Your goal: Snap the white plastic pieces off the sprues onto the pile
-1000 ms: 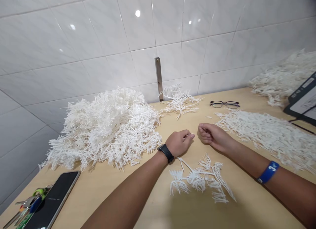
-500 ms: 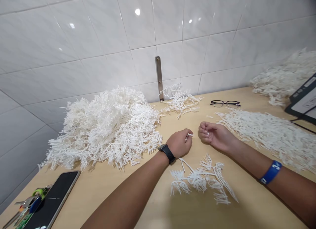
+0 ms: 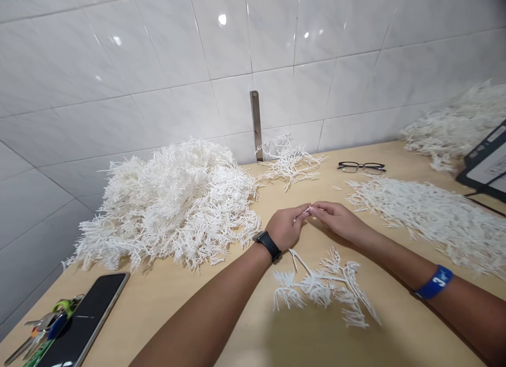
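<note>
My left hand [image 3: 285,227], with a black watch at the wrist, is closed on a small white plastic twig [image 3: 302,214], most of it hidden by the fingers. Fingertips of my right hand [image 3: 339,218] pinch at the twig's far end, meeting the left fingertips over the table. Just below both hands lies a branched white plastic sprig [image 3: 322,283] with many fine tips. To the left of my left hand rises a big heap of similar white sprigs [image 3: 169,203]. Loose short white pieces [image 3: 430,214] spread out beyond my right forearm.
Bare branched stems [image 3: 290,161] lie at the back by a metal bracket [image 3: 255,124] on the tiled wall. Eyeglasses [image 3: 361,167] rest to their right. A phone [image 3: 85,319] and keys [image 3: 43,330] sit front left. Another white pile [image 3: 454,124] and a dark-framed object [image 3: 488,158] stand far right.
My right hand has moved left to meet my left hand, and its fingers now pinch at the white twig's end. My left hand has hardly moved.
</note>
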{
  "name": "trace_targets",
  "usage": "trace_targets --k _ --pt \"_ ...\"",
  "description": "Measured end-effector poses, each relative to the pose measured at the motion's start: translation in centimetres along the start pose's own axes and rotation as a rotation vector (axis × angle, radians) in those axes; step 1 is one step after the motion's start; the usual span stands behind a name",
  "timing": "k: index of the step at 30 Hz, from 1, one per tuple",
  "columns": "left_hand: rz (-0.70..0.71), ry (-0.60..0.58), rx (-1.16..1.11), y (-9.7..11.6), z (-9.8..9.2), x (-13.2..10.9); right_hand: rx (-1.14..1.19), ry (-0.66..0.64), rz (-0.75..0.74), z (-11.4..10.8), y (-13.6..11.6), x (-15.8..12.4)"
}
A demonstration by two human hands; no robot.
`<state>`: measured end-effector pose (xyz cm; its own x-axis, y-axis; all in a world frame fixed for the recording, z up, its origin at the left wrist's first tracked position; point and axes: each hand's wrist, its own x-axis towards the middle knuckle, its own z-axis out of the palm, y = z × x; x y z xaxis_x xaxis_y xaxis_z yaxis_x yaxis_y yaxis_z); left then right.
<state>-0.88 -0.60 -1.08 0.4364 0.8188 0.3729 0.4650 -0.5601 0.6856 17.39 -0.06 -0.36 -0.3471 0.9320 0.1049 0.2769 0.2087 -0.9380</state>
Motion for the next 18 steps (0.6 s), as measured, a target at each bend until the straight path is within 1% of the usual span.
trace_targets --k 2,5,8,12,15,18 --pt "0.021 0.0 -0.023 -0.04 0.06 0.08 0.017 -0.059 -0.028 -0.06 0.08 0.05" --pt "0.07 -0.023 -0.042 -0.08 0.05 0.17 0.071 -0.125 -0.005 -0.01 0.09 -0.02" --pt "0.061 -0.059 -0.036 -0.08 -0.07 0.15 0.084 -0.133 0.021 0.06 0.18 -0.11" --pt "0.032 -0.098 -0.005 -0.03 -0.12 -0.04 0.058 -0.147 0.019 0.22 0.25 -0.19" --pt "-0.004 -0.093 0.058 0.05 -0.09 -0.15 -0.025 -0.174 -0.006 0.44 -0.05 -0.38" --pt "-0.057 -0.103 0.159 0.18 -0.13 -0.13 -0.201 -0.148 -0.035 0.61 -0.5 -0.63"
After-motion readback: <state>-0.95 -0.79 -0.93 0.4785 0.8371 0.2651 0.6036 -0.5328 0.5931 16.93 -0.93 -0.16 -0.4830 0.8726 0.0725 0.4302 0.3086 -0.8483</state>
